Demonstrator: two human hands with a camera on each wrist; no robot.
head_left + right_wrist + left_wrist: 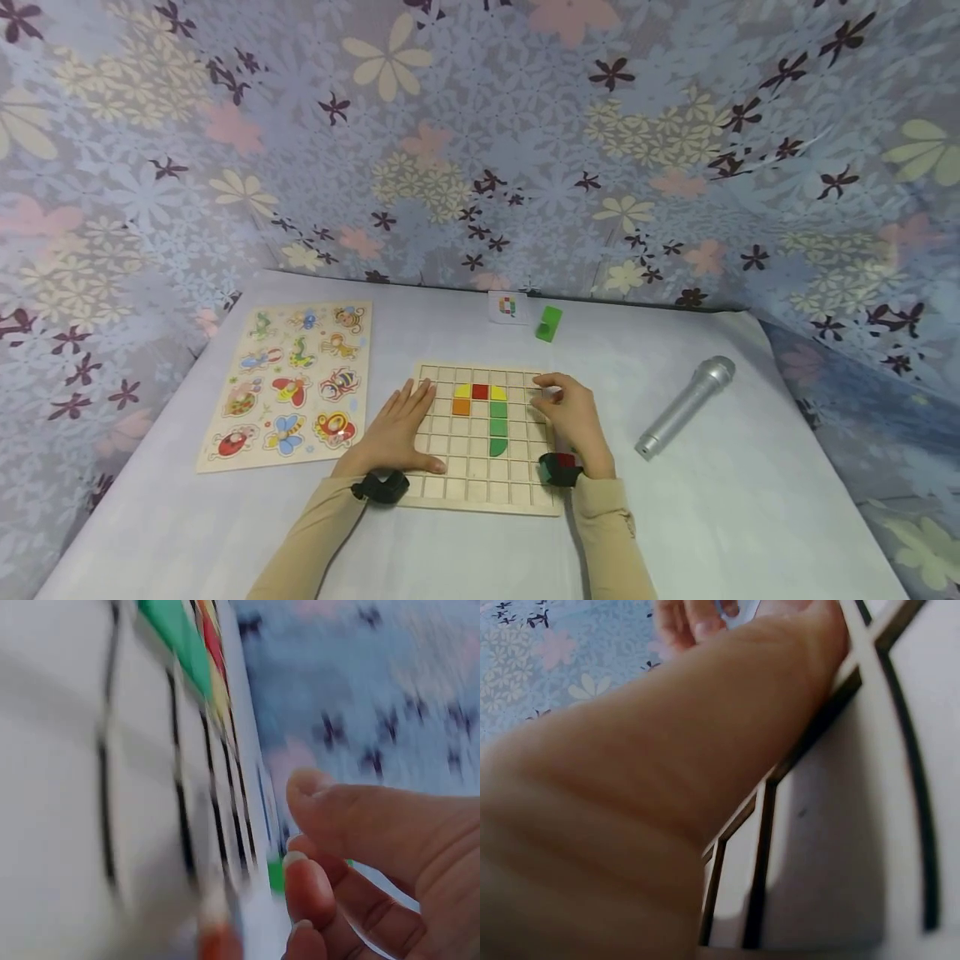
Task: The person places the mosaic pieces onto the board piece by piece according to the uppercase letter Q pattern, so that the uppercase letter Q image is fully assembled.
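A wooden grid board (480, 492) lies before me, holding red (480, 392), yellow (462, 391), orange (461, 407) and green tiles (498, 427) in an incomplete ring. My left hand (397, 429) rests on its left side with fingers spread and thumb out, holding nothing; the left wrist view shows that hand (705, 705) close over the grid. At the right edge is my right hand (573, 417), fingers loosely bent. In the right wrist view, the right hand (360, 862) shows no piece between thumb and fingers, and the green tiles (180, 649) lie beyond.
Behind the board lie a small card (498, 310) printed with a coloured ring pattern and a green piece (550, 323). An insect picture puzzle (258, 417) is at the left. At the right lies a silver microphone (684, 407). A flowered cloth (480, 150) hangs behind the table.
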